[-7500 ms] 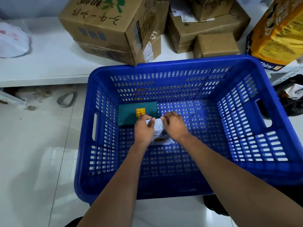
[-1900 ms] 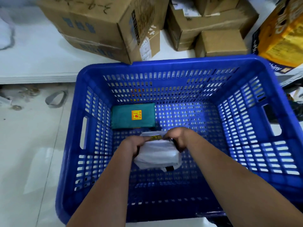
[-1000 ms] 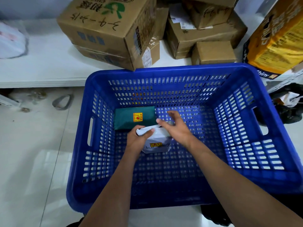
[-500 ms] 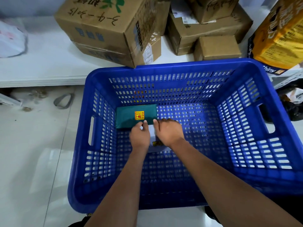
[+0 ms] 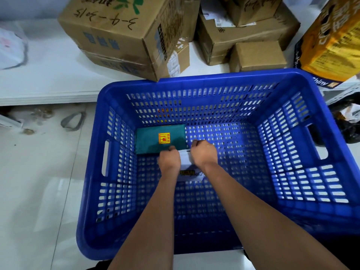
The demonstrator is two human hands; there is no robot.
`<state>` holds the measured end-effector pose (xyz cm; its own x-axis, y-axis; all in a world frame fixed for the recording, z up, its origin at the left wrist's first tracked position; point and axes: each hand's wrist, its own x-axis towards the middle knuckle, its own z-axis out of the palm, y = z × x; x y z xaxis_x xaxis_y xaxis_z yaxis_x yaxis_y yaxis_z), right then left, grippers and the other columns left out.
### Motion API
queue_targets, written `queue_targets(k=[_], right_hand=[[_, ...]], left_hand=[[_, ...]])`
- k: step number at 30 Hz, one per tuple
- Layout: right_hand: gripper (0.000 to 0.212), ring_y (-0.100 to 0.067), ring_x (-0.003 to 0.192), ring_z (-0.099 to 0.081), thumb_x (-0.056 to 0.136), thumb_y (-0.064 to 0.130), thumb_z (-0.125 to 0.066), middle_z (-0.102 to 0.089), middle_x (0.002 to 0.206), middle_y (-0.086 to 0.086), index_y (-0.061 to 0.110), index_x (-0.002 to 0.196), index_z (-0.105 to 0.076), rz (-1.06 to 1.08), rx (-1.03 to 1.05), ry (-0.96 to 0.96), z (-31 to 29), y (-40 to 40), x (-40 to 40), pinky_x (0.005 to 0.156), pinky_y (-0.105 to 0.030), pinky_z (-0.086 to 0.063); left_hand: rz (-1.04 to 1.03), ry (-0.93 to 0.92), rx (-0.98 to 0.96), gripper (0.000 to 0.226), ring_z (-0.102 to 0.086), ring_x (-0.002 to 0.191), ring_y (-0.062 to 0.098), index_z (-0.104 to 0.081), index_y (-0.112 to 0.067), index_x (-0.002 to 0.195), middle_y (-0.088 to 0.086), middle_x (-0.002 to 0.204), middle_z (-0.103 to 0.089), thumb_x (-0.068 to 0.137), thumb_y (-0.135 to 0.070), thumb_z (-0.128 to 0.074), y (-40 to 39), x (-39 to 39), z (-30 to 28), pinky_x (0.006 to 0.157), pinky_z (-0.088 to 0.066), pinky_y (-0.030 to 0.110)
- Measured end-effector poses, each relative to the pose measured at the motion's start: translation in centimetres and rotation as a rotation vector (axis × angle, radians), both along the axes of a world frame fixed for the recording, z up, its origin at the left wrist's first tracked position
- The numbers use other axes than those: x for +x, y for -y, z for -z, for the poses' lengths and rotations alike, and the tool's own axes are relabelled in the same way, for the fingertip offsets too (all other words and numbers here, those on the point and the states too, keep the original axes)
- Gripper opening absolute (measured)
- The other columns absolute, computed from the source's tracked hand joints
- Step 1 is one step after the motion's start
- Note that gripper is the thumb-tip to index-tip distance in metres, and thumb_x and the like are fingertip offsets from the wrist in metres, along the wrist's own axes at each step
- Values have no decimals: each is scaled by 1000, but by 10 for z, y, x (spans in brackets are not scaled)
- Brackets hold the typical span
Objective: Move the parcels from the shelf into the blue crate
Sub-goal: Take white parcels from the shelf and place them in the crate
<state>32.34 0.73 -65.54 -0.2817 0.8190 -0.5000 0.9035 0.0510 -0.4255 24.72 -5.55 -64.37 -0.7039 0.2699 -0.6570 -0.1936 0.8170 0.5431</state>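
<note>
the big blue slotted plastic crate (image 5: 218,82) sits on the floor against the white shelf (image 5: 48,75), where brown cardboard boxes (image 5: 124,30) wait, so most of the job looks undone. inside, a flat teal parcel (image 5: 153,141) lies at the back left (fragile sticker up). beside it the white plastic mailer (image 5: 190,172) is down on the crate floor, left hand (image 5: 169,160) and right hand (image 5: 203,153) both curled onto it.

A slotted blue crate (image 5: 288,78) holds a teal parcel (image 5: 148,141) with a yellow-and-red sticker (image 5: 164,138).
</note>
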Motion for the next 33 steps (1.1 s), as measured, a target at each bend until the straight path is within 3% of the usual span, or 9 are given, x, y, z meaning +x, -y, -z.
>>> queue_targets(k=[2,6,11,15,20,25,28,31,33], right_hand=[[48,-36,91,-66,103,34,-30,-70,100,-20,1,98,-65,173,-121,-86,-1,-1,1,80,-41,-55],[42,-35,117,-56,105,17,-24,-56,130,-23,0,135,-48,376,-349,-102,-11,-6,2,90,-40,-45],[47,-31,135,-42,105,28,-28,-43,146,-16,5,143,-40,660,-641,-362,-12,-8,9,109,-40,-34],[44,-41,121,-49,99,47,-36,-53,104,-23,7,107,-51,884,-844,-327,-12,-9,16,105,-61,-32],[57,-48,105,-54,92,53,-43,-52,110,-22,-1,110,-46,962,-885,-225,-4,-13,18,93,-78,-34],[55,-46,95,-59,90,51,-46,-59,107,-21,1,111,-53,946,-884,-229,6,-10,21,89,-80,-34],[48,-39,73,-58,95,48,-44,-59,85,-17,2,87,-52,964,-852,-254,6,-12,23,97,-72,-37],[52,-40,80,-59,93,52,-43,-63,99,-19,3,103,-56,942,-877,-267,4,-12,20,99,-71,-37],[56,-45,100,-59,90,53,-45,-60,118,-19,6,118,-54,939,-881,-266,6,-11,19,101,-73,-32]], left_hand=[[-77,165,-14,38,-53,119,40,-56,7,125,27,130,-56,103,-14,-33,-4,-3,-8,94,-44,40],[-318,455,-8,26,-58,78,31,-53,-4,97,17,91,-57,97,-25,-37,-7,-7,-12,80,-52,46],[-317,554,-106,34,-61,84,36,-45,-5,88,16,89,-50,97,-37,-40,2,-15,-11,80,-51,61],[-262,593,-162,40,-64,91,46,-49,-4,101,20,103,-56,94,-43,-43,3,-23,0,78,-48,72],[-257,716,-151,41,-66,90,52,-59,-11,115,23,113,-64,90,-40,-45,4,-30,22,71,-42,81],[-306,758,-97,39,-67,98,45,-64,-15,115,20,113,-69,91,-40,-46,8,-24,23,80,-48,72],[-377,767,-53,36,-67,95,40,-64,-12,109,20,107,-69,91,-40,-50,7,-21,23,68,-54,66],[-378,804,-37,29,-65,86,42,-63,-6,97,23,95,-68,92,-33,-52,6,-20,21,70,-54,62],[-382,849,-18,33,-65,86,45,-66,-5,109,25,100,-68,92,-30,-52,5,-22,24,66,-55,64]])
